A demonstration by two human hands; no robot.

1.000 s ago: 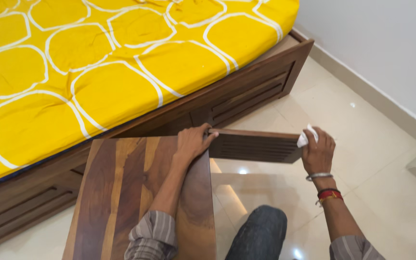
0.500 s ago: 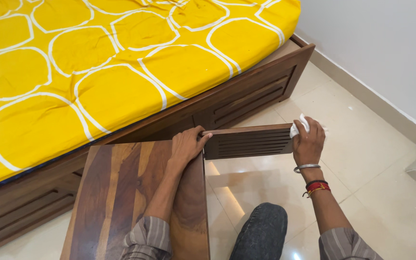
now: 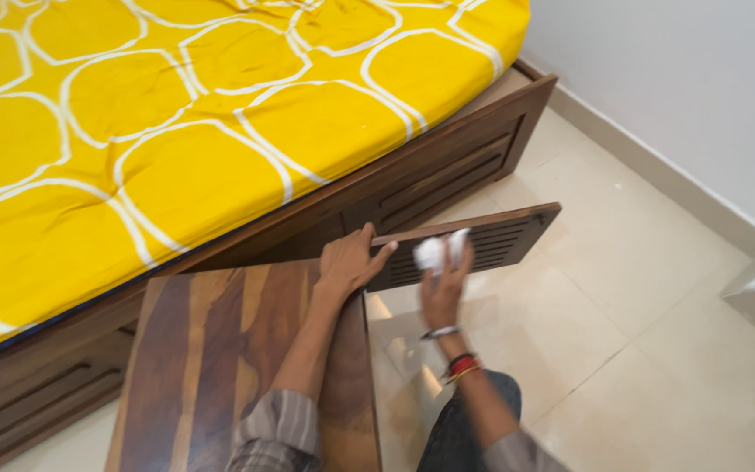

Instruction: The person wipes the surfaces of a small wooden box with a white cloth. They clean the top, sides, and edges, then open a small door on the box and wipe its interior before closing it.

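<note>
the left hand (image 3: 349, 260) rests on the top corner of the small wooden cabinet (image 3: 220, 350), fingers spread with the fingertips hooked over the hinge end of the open slatted door (image 3: 469, 245), seemingly to steady it while the right hand (image 3: 441, 284) presses a crumpled white cloth (image 3: 437, 251) against the door's face, fingers curled tight around the wad. the door stands swung out over the tiled floor (image 3: 622, 306), just in front of the wooden bed frame (image 3: 447, 166) with the yellow mattress (image 3: 176, 131). compared with half a second ago, the cloth has moved from the door's far end to near its hinge side, and the door is angled further outward.
</note>
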